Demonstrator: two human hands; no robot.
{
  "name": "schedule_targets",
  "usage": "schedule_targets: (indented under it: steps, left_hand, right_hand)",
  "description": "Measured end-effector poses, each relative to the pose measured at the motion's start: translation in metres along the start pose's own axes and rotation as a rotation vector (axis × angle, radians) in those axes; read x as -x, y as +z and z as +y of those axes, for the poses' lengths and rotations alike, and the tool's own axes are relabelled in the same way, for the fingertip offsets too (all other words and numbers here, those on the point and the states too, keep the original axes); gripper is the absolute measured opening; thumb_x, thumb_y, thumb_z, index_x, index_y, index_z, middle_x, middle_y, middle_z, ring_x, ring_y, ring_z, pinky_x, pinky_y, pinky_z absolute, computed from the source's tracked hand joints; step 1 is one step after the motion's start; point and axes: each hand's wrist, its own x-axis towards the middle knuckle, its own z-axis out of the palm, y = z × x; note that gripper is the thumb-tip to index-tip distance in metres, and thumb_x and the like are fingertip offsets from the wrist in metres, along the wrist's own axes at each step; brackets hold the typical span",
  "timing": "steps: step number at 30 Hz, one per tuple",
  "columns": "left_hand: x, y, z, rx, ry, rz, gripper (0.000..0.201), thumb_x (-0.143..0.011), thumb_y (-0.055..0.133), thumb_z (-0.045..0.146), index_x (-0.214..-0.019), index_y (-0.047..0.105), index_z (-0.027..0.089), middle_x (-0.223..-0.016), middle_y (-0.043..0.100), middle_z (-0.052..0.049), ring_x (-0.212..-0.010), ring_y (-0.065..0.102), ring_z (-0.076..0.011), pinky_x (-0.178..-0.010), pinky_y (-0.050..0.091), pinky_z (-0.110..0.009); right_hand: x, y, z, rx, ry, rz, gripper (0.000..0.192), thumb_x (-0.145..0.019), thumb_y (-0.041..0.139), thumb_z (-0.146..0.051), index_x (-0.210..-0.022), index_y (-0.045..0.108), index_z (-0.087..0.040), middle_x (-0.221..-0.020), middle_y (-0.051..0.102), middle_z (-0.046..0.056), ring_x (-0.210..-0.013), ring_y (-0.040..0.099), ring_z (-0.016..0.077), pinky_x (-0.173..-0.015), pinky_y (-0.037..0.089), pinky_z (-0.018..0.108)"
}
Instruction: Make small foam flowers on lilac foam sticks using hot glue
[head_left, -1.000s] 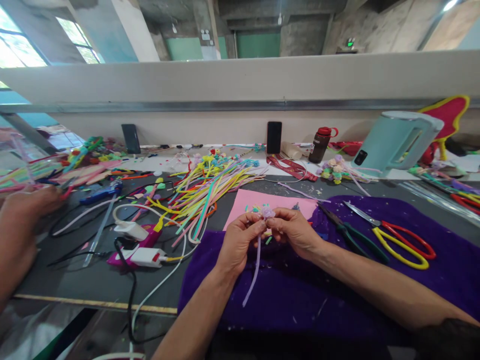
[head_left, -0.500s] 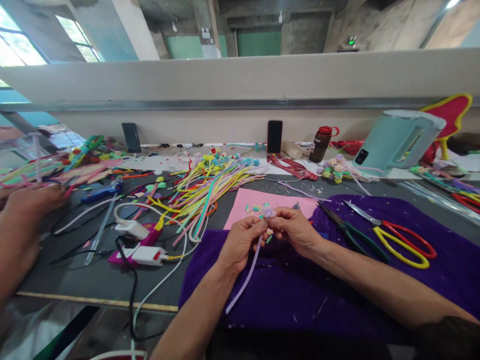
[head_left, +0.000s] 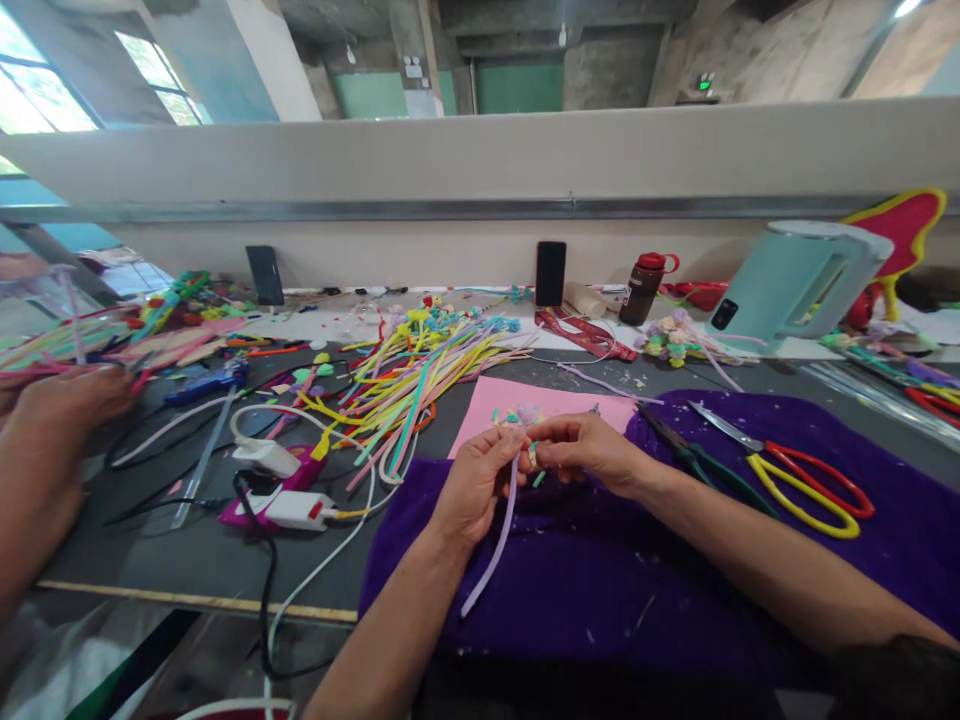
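My left hand [head_left: 474, 482] pinches the upper end of a lilac pipe cleaner [head_left: 491, 555], whose stem hangs down over the purple cloth [head_left: 675, 570]. At its top sits a small lilac flower head [head_left: 527, 413]. My right hand [head_left: 581, 449] meets the left one at that top end, fingertips closed on the stem just under the flower head. Both hands hover above the near edge of a pink sheet [head_left: 487, 410] strewn with tiny coloured bits.
Pliers [head_left: 694, 462] and red-and-yellow scissors [head_left: 802, 476] lie on the cloth to the right. A heap of coloured pipe cleaners [head_left: 409, 375], a glue gun [head_left: 266, 490] with cables, two phones, a bottle [head_left: 640, 287] and a pale kettle [head_left: 795, 285] stand beyond. Another person's hand [head_left: 64, 400] works at the left.
My hands have shifted slightly left and lower, and the right fingers have slid under the flower head. The hanging stem swung left, then partly back. The other person's hand moved a little.
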Motion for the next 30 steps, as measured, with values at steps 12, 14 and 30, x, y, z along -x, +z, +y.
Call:
schedule_targets:
  steps: [12, 14, 30]
  left_hand:
    - [0.001, 0.001, -0.001, -0.067, -0.068, -0.075, 0.021, -0.070, 0.066, 0.031, -0.065, 0.058, 0.013, -0.051, 0.054, 0.002, -0.041, 0.041, -0.0032, -0.040, 0.025, -0.016]
    - [0.001, 0.001, -0.002, -0.116, -0.090, -0.105, 0.023, -0.070, 0.067, 0.033, -0.063, 0.057, 0.013, -0.050, 0.054, 0.002, -0.041, 0.041, -0.0034, -0.041, 0.024, -0.016]
    - [0.000, 0.002, -0.009, -0.303, -0.085, -0.147, 0.024, -0.069, 0.066, 0.036, -0.065, 0.058, 0.014, -0.051, 0.054, 0.002, -0.039, 0.036, -0.0042, -0.041, 0.021, -0.019]
  right_hand:
    - [-0.006, -0.043, -0.018, 0.011, -0.184, 0.115, 0.029, -0.075, 0.057, -0.034, -0.056, 0.049, -0.015, -0.050, 0.052, -0.003, -0.037, 0.043, 0.0056, -0.035, 0.027, 0.019]
    - [-0.002, -0.044, -0.023, 0.074, -0.222, -0.019, 0.017, -0.074, 0.062, -0.030, -0.077, 0.060, -0.014, -0.071, 0.062, 0.001, -0.052, 0.053, 0.0077, -0.043, 0.036, 0.019]
    - [0.018, -0.015, -0.033, 0.756, -0.540, -0.175, 0.018, -0.075, 0.062, -0.025, -0.090, 0.058, -0.015, -0.081, 0.059, 0.002, -0.069, 0.053, 0.0103, -0.060, 0.043, 0.021]
